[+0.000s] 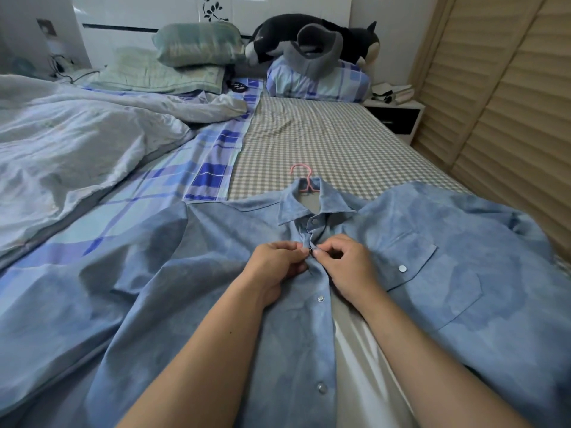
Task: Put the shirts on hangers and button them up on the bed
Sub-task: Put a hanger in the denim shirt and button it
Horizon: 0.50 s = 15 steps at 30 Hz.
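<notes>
A blue denim shirt (191,273) lies spread flat on the bed, collar away from me, with a pink hanger (304,177) inside it; only the hook shows above the collar. The top snap at the collar is fastened. Just below it, my left hand (278,267) pinches the left edge of the placket and my right hand (346,264) pinches the right edge, fingertips meeting at the second snap. Lower down the front stands apart, showing grey lining (355,350) and two unfastened silver snaps.
A rumpled pale duvet (77,143) fills the left side. Checked sheet (324,140) lies beyond the shirt. Pillows (197,44) and a black plush toy (312,35) sit at the headboard. Slatted wardrobe doors (500,103) and a nightstand (398,115) border the right.
</notes>
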Motion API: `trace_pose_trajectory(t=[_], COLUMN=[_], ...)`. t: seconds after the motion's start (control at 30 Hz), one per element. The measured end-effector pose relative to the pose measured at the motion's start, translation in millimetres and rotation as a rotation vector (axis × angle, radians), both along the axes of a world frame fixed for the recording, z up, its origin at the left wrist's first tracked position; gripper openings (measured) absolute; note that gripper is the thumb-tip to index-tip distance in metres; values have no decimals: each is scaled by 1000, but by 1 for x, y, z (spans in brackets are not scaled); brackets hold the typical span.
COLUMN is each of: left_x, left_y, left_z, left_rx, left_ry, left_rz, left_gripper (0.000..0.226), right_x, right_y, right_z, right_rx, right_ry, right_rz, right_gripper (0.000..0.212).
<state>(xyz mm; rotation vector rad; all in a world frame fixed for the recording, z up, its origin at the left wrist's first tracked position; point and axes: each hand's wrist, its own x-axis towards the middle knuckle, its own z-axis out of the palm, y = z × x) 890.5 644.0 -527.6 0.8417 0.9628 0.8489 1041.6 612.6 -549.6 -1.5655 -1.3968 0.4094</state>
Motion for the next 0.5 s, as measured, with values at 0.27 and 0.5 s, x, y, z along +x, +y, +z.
trace_pose_trajectory(t=[0.27,0.5], left_x=[0,0], left_y=[0,0], left_z=[-2,-6], left_rx=[-1,32], left_ry=[-22,44], left_rz=[30,38], left_gripper=[16,18], right_x=[0,-3], right_y=[0,-4], right_z=[-3,-10], right_rx=[19,165], right_ry=[-42,-325], right_rz=[17,35], right_gripper=[6,5])
